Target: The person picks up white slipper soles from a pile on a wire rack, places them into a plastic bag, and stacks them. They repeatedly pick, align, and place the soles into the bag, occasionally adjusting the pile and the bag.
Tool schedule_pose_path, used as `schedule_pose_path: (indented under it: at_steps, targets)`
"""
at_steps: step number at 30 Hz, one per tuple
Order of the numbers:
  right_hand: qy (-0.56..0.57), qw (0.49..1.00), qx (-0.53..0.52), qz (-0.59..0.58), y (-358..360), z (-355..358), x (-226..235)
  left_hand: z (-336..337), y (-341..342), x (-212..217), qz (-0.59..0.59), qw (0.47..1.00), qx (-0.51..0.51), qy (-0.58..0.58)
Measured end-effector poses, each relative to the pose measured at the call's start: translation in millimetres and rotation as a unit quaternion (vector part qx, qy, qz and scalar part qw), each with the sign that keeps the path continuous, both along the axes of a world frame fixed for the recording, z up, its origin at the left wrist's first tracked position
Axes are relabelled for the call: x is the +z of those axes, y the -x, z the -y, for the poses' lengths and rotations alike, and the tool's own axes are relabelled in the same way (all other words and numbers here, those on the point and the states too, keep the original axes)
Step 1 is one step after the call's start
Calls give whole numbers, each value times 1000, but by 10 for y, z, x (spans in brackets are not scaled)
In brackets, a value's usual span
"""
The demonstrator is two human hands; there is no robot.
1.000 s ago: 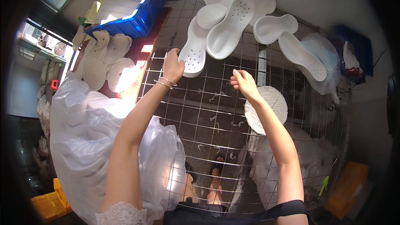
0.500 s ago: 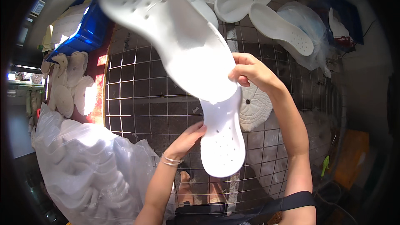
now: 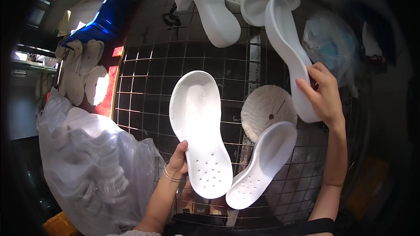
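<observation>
Head view, one frame. Left hand (image 3: 178,161): fingers closed on the edge of a white foam insole (image 3: 197,131), thumb on its face, near the perforated end; the insole is held flat toward the camera over a wire grid rack (image 3: 144,83). Right hand (image 3: 323,94): fingers curled around the lower end of a second white insole (image 3: 286,50), held edge-on and running up and to the left from the hand. A third insole (image 3: 261,164), perforated at its lower end, sits at a slant between the two arms, just beside the first; what supports it cannot be told. Round white buffing wheel (image 3: 267,110): behind the third insole's upper end, between the two hands. Further white insoles (image 3: 214,11) lie on the top of the rack. Clear plastic bag (image 3: 92,166) holding white pieces: lower left, beside the left forearm. Blue crate (image 3: 103,13): upper left. Row of pale insoles (image 3: 85,72): left of the rack, in sunlight. Bracelet on the left wrist (image 3: 169,175).
</observation>
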State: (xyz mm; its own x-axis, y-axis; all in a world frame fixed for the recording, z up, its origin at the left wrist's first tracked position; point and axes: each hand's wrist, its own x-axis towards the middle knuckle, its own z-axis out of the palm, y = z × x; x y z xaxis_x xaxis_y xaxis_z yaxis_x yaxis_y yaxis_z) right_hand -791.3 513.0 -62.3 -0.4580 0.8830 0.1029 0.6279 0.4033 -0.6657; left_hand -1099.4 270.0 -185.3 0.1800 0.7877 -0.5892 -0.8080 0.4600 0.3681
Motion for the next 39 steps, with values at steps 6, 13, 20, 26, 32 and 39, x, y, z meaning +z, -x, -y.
schedule_pose_path:
  at_steps: [6,13,20,26,32,39]
  targets:
    - [-90,994,19,-64,1584,-227,-144,440,203,-355,154,983,29,-90]
    - [175,984,6,-28,2338,-1234,-959,1101,323,-309,147,986,79,6]
    - [149,987,43,-46,1835,-1016,-514,1236,399,-325,129,987,89,28]
    - [-329,878,-107,331,2419,-2301,-1709,1309,421,-368,127,987,86,57]
    - [-172,972,144,-71,2035,-1056,-967,1517,541,29,40,995,83,46]
    - [190,910,315,-192,1198,3361,-393,1915,585,969,-573,812,-72,87]
